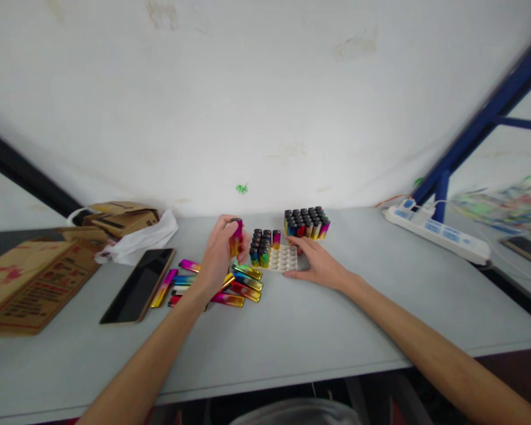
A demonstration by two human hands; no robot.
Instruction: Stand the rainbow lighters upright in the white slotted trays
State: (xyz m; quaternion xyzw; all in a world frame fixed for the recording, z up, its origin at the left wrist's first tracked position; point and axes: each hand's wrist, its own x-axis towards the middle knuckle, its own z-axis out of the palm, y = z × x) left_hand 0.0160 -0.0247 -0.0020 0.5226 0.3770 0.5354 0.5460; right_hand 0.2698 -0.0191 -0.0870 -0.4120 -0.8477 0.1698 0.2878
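My left hand (223, 248) is closed on an upright pink and gold lighter (236, 237), just left of a white tray with round holes (284, 258). Black-topped lighters (260, 247) stand in the tray's left part, and its right part shows bare holes. Against the tray's right edge rests my right hand (312, 262), thumb and fingers apart, with nothing held. A loose pile of shiny coloured lighters (243, 290) lies on the table, partly hidden behind my left wrist. Behind my right hand stands a full block of upright lighters (307, 223).
On the grey table (292, 342), a dark phone (138, 285) lies left of the pile. Cardboard boxes (39, 283) and a white plastic bag (148, 238) are at the left. A white power strip (438, 233) with cables is at the right, near a blue frame (478, 130).
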